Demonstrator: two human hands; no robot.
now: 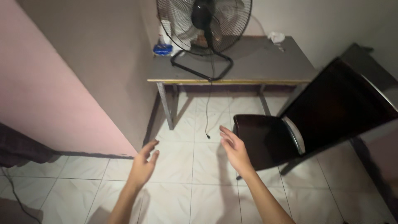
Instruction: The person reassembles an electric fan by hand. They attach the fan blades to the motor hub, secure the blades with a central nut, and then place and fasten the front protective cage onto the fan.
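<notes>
Both hands hang bare over the floor, holding nothing: the left hand [143, 166] has its fingers loosely spread and slightly curled, palm turned inward, and the right hand [234, 150] is spread too, fingers reaching forward and apart.

Under both hands lies the tiled floor [190, 186], pale glossy square tiles with faint marbling and thin dark grout lines. Left of the left hand rises a flat pink wall [45, 99], smooth and matte, meeting a grey wall face at a sharp corner. Well ahead of both hands stands the bench [265, 62], a flat grey rectangular top with a light wooden edge strip and thin metal legs. Just beside the right hand, on its right, stands a chair [265, 139] with a dark, shiny, rounded seat, a broad dark back and a metal tube frame; the fingertips come near the seat's front edge, and I cannot tell whether they touch it. On the bench, ahead of the hands, stands a fan [205, 25], with a round black wire cage and a bent black tube base. Its thin black cord [207, 120] hangs off the bench edge, with the plug dangling free between the hands and ahead of them. A small blue object [162, 49] sits by the fan, a crumpled white scrap [276, 37] at the bench's far right.
</notes>
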